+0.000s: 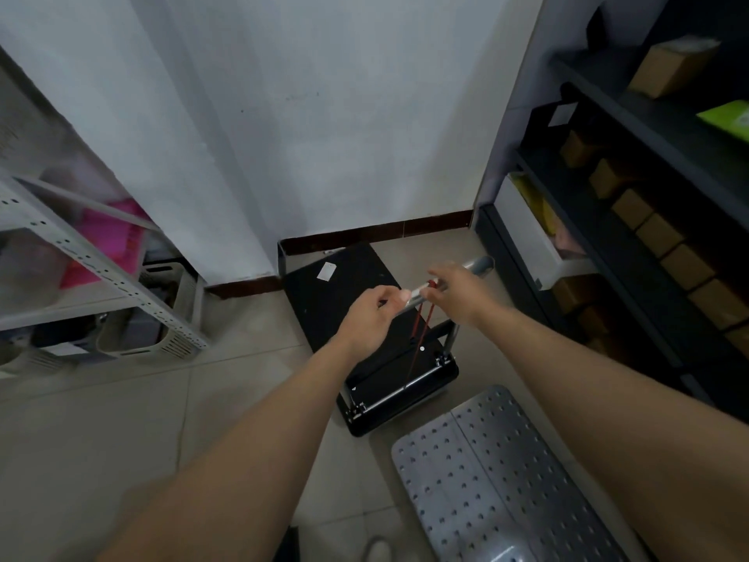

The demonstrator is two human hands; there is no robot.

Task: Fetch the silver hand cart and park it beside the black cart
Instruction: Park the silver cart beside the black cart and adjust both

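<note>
In the corner between a grey rack [121, 273] and dark shelves [648, 127], the black cart [336, 302] sits on the floor [121, 440] with its far end close to the skirting [377, 233] and the wall [324, 135]. Both hands are on a silver bar [478, 264] that seems to rise from this cart's near end. The left hand [375, 312] has its fingers curled round the bar. The right hand [458, 290] is curled over it where a red cord [419, 338] loops round and hangs to the cart's base; whether it also pinches the cord I cannot tell. The silver cart [506, 480] shows only its perforated deck, low on the right, its far end just beside the black cart's near corner, close to the shelves. So it looks fetched but perhaps not squarely parked, set behind the black cart more than alongside it. From here several things could go wrong. A push on the bar could run the black cart into the skirting or swing it against the silver deck. If the bar hinges, it could fold and nip the fingers. The loose cord could snag on the base. The silver deck lies near the person's feet, so a step back could trip on it or knock it askew.
</note>
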